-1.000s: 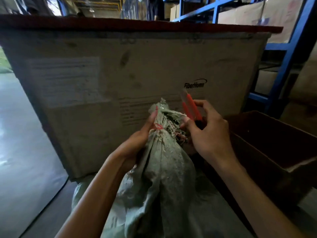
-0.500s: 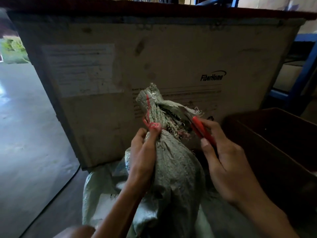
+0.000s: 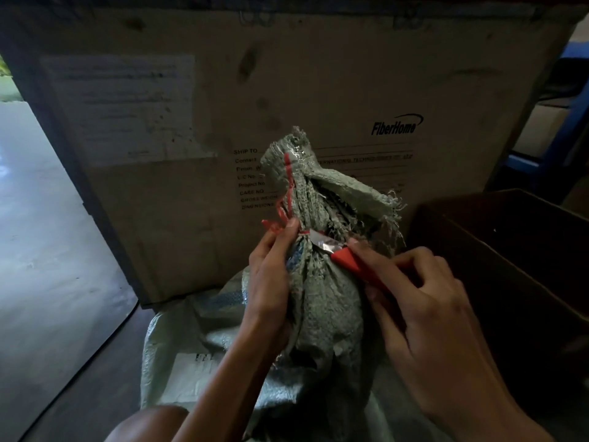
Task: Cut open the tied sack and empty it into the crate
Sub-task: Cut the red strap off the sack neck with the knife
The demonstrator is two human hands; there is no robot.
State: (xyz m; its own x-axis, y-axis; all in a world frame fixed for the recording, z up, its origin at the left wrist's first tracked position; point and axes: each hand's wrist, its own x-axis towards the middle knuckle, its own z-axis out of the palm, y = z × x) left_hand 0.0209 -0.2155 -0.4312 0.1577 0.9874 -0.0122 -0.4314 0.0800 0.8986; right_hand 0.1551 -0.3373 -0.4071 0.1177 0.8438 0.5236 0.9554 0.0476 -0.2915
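Note:
A grey-green woven sack [image 3: 328, 301] stands upright in front of me, its neck bunched and tied with a thin red string [image 3: 288, 193]. My left hand [image 3: 271, 272] grips the neck just below the tie, thumb up against the knot. My right hand [image 3: 424, 311] holds red-handled snips [image 3: 353, 263], whose metal blades [image 3: 325, 245] lie at the string on the neck's right side. A dark brown crate [image 3: 510, 250] sits open to the right of the sack.
A big cardboard box [image 3: 223, 122] marked FiberHome fills the view right behind the sack. A pale woven bag [image 3: 178, 352] with a white label lies under the sack. Bare concrete floor [image 3: 41, 234] stretches off to the left. Blue shelving [image 3: 570, 129] stands at the far right.
My right hand has brought the snips down from beside the frayed top to the tied neck. My left hand has slid up to the knot. My head has come closer.

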